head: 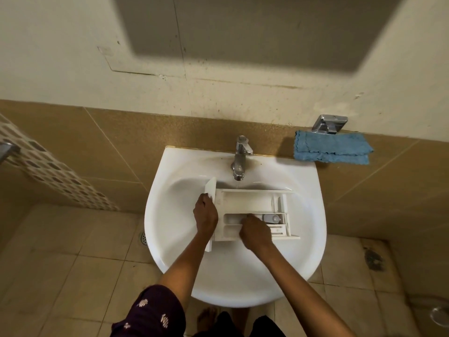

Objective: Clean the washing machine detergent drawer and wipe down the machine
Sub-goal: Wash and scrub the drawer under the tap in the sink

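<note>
- The cream wall [243, 81] is filling the upper half of the view, scuffed and cracked, with a large grey shadow lying across its top.
- A band of tan tiles [109, 147] is running below the wall, and a patterned mosaic strip [56, 171] is slanting down at the left.
- The beige floor [60, 263] is spreading out on both sides of the sink, stained at the right, with open standing room to the left and right.
- The white sink [155, 229] is jutting out from the tiles. Its rounded rim is curving close around the drawer at the right end and leaving more free bowl at the front.
- The white detergent drawer [245, 203] is lying across the bowl, compartments facing up, front panel at the left, just under the spout.
- A blue cloth [332, 148] is hanging folded from a metal holder [329, 124], to the right of the sink.
- The left hand [206, 214] is holding the front panel, its grip curling round the panel's edge.
- The right hand [256, 233] is reaching into the middle compartment with fingers bent. I cannot tell whether its grip is pinching anything.
- The chrome tap [240, 156] is standing at the back rim, with a thin stream seeming to fall from it.
- A round floor drain [143, 238] is showing just left of the sink.
</note>
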{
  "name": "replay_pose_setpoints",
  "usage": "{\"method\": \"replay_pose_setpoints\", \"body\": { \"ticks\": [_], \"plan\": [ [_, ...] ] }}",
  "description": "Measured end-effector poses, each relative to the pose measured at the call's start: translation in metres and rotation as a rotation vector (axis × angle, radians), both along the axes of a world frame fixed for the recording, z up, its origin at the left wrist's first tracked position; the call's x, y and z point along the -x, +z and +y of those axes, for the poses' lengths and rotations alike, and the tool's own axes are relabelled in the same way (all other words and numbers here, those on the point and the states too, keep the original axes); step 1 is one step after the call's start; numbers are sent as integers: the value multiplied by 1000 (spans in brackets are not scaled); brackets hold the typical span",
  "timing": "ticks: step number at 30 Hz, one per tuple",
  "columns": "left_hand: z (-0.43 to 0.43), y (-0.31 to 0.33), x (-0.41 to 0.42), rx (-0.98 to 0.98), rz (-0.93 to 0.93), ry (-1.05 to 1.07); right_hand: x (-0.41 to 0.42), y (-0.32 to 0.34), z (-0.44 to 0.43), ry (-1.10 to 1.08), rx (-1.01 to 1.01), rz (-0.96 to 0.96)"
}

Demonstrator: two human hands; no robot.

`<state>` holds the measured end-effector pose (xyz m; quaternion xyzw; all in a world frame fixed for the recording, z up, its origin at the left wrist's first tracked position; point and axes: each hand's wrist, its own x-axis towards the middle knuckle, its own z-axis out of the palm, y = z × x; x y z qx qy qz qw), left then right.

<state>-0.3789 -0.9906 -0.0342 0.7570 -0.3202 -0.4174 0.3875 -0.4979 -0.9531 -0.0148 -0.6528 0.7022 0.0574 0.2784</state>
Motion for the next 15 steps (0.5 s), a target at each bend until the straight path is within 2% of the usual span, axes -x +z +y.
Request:
{"method": "replay_pose_setpoints", "body": {
  "ticks": [2,5,9,10,13,15],
  "plan": [
    [0,0,-1,-4,0,0,12,1,-4,-94,-49,103],
    [-1,-2,-1,-7,-2,1,2,1,-2,20,14,137],
    [-1,-3,-1,-3,-22,-7,-5,-14,8,235,104,-130],
    [-1,-3,-1,-2,-22,-7,2,-16,6,238,116,-125],
    [-1,-1,0,-1,-18,-5,26,-19,-3,115,61,60],
    [-1,0,0,-2,-13,-1,35,-14,-10,31,-9,68]
  ]
}}
